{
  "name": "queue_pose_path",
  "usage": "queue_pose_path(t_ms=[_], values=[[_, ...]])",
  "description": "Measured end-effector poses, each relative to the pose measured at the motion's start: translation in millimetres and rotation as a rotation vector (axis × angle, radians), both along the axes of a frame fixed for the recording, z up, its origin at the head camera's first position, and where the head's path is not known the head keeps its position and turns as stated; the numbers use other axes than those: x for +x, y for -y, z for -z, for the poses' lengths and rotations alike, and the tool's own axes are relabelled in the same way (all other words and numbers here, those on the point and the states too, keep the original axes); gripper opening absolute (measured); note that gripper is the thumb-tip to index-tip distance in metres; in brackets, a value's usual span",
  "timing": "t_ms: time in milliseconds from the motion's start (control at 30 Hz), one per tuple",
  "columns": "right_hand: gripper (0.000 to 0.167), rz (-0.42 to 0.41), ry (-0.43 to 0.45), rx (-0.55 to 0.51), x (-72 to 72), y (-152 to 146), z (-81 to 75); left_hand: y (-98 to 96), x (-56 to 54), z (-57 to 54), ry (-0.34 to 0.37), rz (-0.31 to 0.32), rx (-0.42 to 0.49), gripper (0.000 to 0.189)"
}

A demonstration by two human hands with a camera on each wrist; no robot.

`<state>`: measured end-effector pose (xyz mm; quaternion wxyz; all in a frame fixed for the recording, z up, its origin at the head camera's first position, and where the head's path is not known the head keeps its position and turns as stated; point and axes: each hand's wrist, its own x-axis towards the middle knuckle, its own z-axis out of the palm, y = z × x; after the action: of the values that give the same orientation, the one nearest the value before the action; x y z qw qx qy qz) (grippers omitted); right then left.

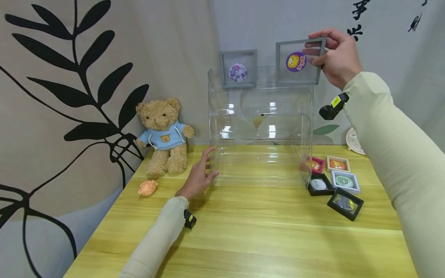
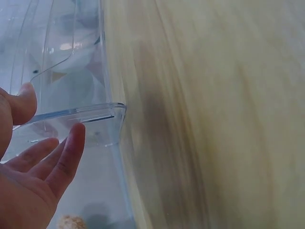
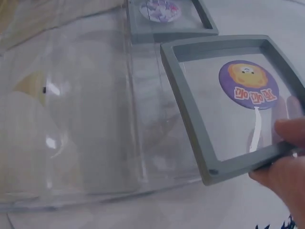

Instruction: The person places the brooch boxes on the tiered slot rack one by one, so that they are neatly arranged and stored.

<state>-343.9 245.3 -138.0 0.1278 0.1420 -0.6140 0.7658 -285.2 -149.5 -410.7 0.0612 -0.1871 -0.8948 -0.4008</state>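
A clear plastic tiered display rack (image 1: 262,135) stands upright on the table. My right hand (image 1: 342,58) grips the right edge of a grey floating display frame (image 1: 295,82) with a round purple badge (image 1: 296,61) inside, held at the rack's top tier. To its left, a second grey frame (image 1: 238,85) with a purple-and-white badge (image 1: 238,73) stands on that tier. My left hand (image 1: 198,177) holds the rack's left side panel low down. In the left wrist view, the thumb (image 2: 26,102) and fingers (image 2: 71,152) lie on opposite sides of the panel.
Several small framed badges lie right of the rack, including a black frame (image 1: 345,204) and a white one (image 1: 345,182). A teddy bear (image 1: 166,137) and a peach-coloured flower (image 1: 147,188) are at left. A round white object (image 1: 354,141) is partly behind my right arm.
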Motion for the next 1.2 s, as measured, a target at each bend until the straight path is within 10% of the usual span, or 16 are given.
queue_pose_path(t_ms=[233,700,1200], values=[[0.057,0.191,-0.001,0.289,-13.7,18.9,-17.5,-0.2,2.3,-2.1,-0.003,0.004,-0.013,0.086],[0.062,0.325,-0.087,0.494,-15.8,52.8,-27.0,-0.4,3.4,2.1,-0.012,0.008,-0.001,0.086],[0.07,0.261,-0.022,0.583,-37.1,64.6,-17.2,-0.5,4.3,1.6,-0.003,0.007,0.006,0.087]])
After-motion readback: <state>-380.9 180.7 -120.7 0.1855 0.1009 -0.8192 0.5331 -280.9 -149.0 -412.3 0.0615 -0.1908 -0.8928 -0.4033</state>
